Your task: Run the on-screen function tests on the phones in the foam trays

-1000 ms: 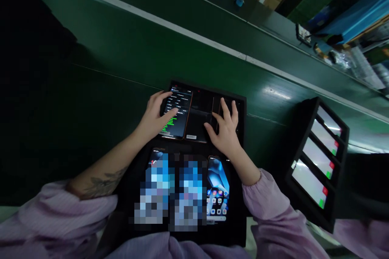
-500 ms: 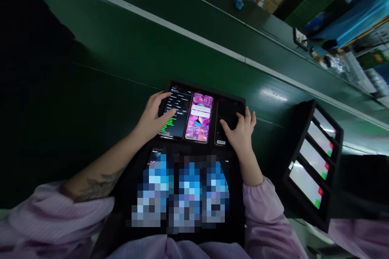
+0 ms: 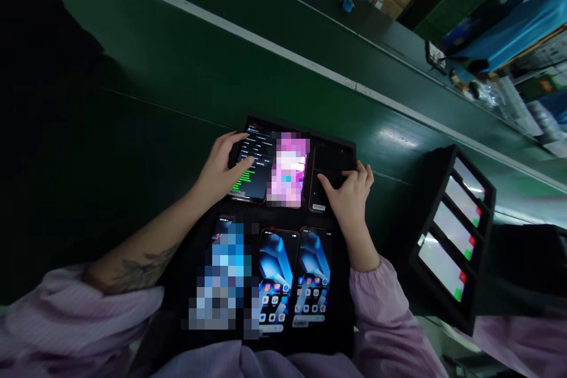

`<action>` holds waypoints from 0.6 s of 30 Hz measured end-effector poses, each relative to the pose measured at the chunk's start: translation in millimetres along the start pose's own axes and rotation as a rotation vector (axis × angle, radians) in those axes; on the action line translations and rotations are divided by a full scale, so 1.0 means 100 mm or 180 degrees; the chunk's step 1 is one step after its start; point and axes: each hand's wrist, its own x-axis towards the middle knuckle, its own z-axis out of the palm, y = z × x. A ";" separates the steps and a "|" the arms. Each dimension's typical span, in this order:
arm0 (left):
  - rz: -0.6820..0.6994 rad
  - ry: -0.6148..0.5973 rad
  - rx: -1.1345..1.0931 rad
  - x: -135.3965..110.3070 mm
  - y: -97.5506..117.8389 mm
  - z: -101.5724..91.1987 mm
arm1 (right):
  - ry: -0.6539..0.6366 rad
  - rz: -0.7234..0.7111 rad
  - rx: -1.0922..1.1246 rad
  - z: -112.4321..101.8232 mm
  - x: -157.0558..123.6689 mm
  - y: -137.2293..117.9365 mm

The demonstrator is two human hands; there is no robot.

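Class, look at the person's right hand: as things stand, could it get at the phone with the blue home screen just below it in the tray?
Probably yes. The right hand rests on the dark phone; the blue-screen phone lies uncovered just below it, with nothing in between.

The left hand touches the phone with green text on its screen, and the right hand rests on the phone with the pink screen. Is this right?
Not quite. In the head view the right hand rests on the dark-screen phone, not the pink one beside it. The left hand does touch the green-text phone.

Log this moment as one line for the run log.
left hand: fingers on text-screen phone | right hand: fingers on dark phone | tray: six phones | second tray: at right
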 end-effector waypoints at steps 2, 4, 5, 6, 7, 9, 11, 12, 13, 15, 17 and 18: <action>0.0039 0.0015 0.0021 0.00 -0.01 0.01 | 0.0042 -0.0050 -0.0011 0.00 0.00 -0.01; 0.0057 0.0006 0.0051 0.01 -0.02 0.02 | 0.0060 -0.0093 0.0024 0.02 0.01 -0.01; 0.0060 -0.0015 0.0070 0.01 -0.03 0.02 | 0.0066 -0.0106 0.0049 0.03 0.01 -0.01; 0.0056 -0.0059 0.0092 0.02 -0.05 0.01 | 0.0071 -0.0114 0.0073 0.03 0.01 -0.01; 0.0042 -0.0128 0.0126 0.03 -0.06 0.01 | 0.0073 -0.0114 0.0093 0.03 0.01 -0.01; 0.0011 -0.0330 0.0211 0.05 -0.09 -0.03 | 0.0089 -0.0105 0.0114 0.01 0.00 -0.03; 0.0001 -0.0624 0.0211 0.07 -0.12 -0.10 | 0.0178 -0.0246 0.0164 -0.05 -0.03 -0.06; 0.0004 -0.0817 0.0141 0.08 -0.14 -0.13 | 0.0218 -0.0433 0.0221 -0.09 -0.04 -0.09; 0.0006 -0.1011 0.0031 0.08 -0.16 -0.17 | 0.0209 -0.0712 0.0307 -0.14 -0.06 -0.12; -0.0016 -0.1327 -0.0208 0.10 -0.18 -0.24 | -0.0077 -0.1455 0.0547 -0.22 -0.10 -0.20; -0.0038 -0.1460 -0.0327 0.11 -0.20 -0.27 | -0.0658 -0.2127 0.0764 -0.28 -0.13 -0.28; -0.0027 -0.1479 -0.0314 0.11 -0.21 -0.28 | -0.0929 -0.2340 0.0819 -0.29 -0.14 -0.31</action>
